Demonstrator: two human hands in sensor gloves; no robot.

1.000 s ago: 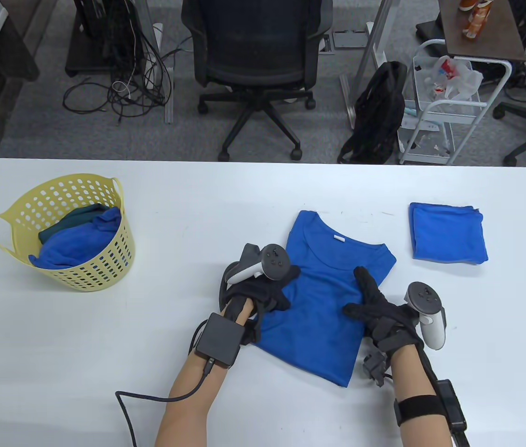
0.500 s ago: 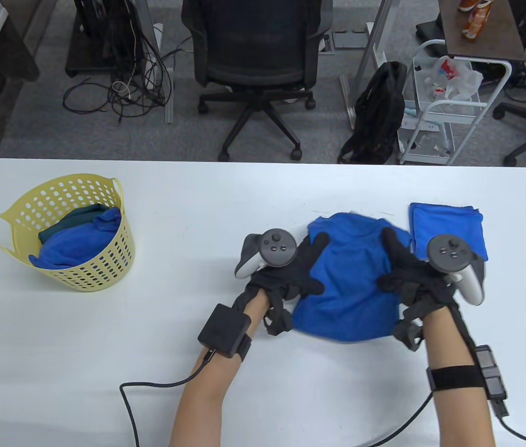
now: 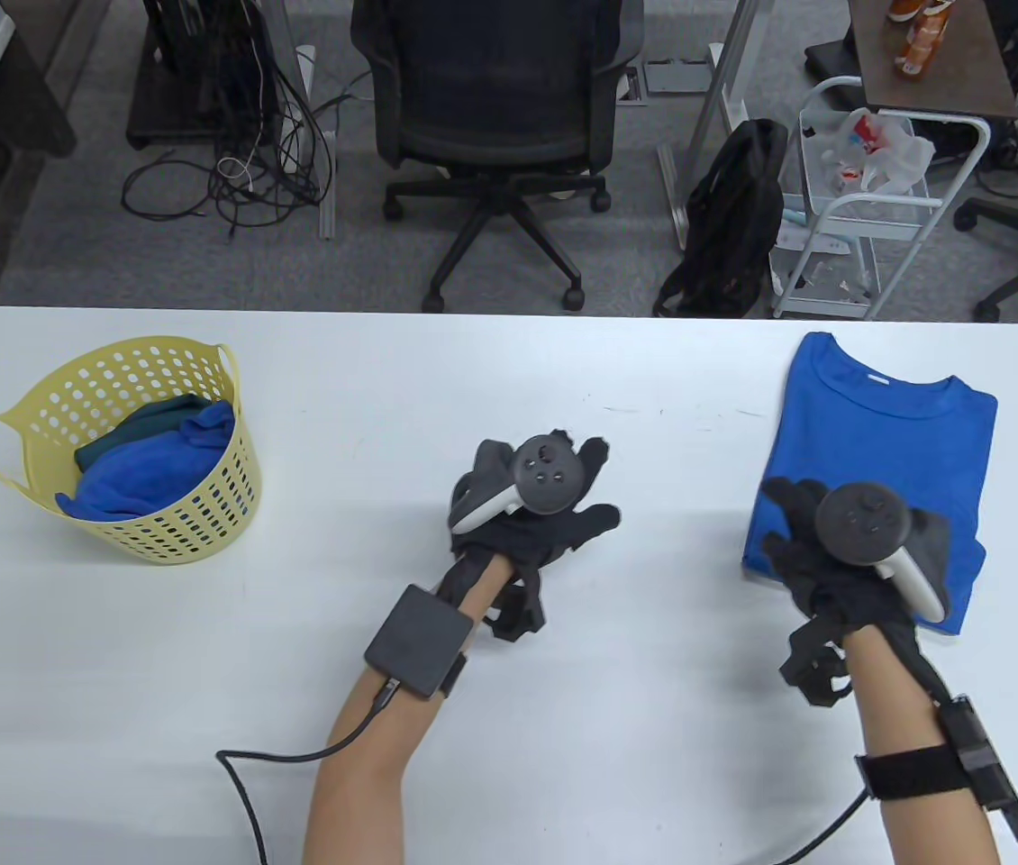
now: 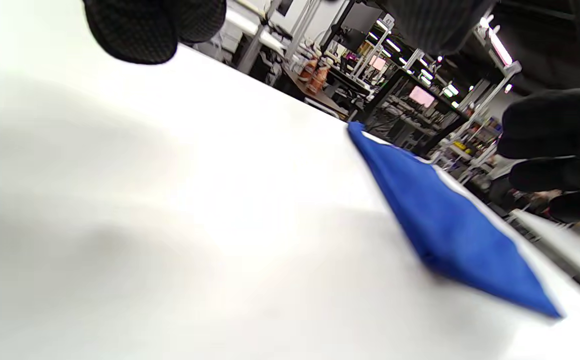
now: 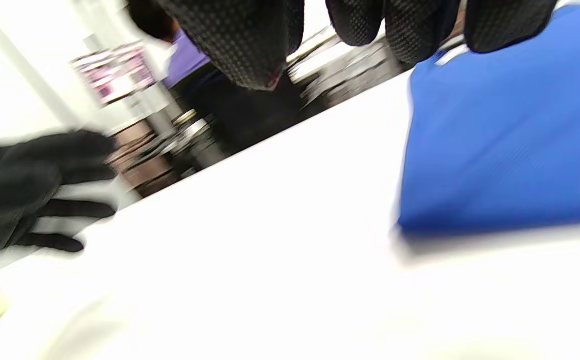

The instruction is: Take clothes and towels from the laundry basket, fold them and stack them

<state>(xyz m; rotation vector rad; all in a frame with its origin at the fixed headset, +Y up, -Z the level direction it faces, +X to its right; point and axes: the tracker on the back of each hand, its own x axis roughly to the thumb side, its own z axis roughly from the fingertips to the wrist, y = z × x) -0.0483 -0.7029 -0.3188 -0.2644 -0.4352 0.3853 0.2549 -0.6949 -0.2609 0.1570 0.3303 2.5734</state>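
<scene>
On table — one folded shirt; one basket; two hands.

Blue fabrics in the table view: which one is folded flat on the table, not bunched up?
The blue T-shirt under the right hand; the other blue cloth lies crumpled in the yellow basket.

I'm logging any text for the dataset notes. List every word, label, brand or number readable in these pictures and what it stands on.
None can be read.
Blue T-shirt: the white neck tag is too small to read.
Orange packets on the brown side table: the print is too small.
Trackers on the left hand and right hand: no legible marks.
Wrist views: the background is blurred.
</scene>
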